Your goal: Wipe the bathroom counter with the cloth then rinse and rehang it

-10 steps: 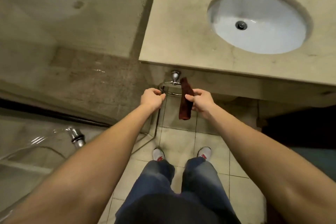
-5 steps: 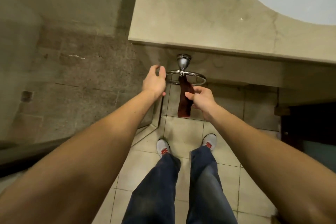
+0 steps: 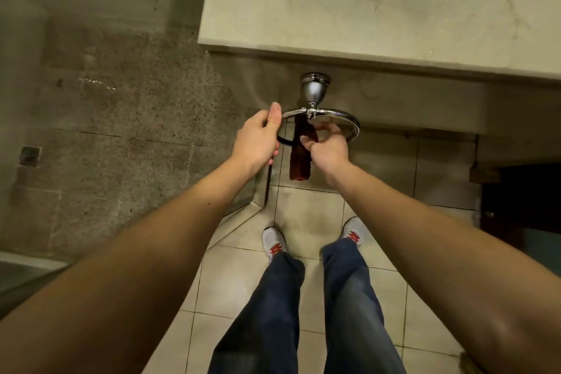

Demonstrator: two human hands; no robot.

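Left hand (image 3: 258,140) has closed on the towel ring (image 3: 353,127); right hand (image 3: 328,150) has risen to it.
Left fingers curl round the round chrome ring's left arc, thumb on top. Dark red napped cloth (image 3: 300,167) hangs from it as a narrow strip, below the beige stone counter (image 3: 334,9); the right fingers pinch its upper part.

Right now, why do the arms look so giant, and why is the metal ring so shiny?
Head view: the wide-angle lens stretches things near the edges, so forearms balloon while the left hand gripping the towel ring and right hand pinching the cloth look small; same view, the chrome catches glare.
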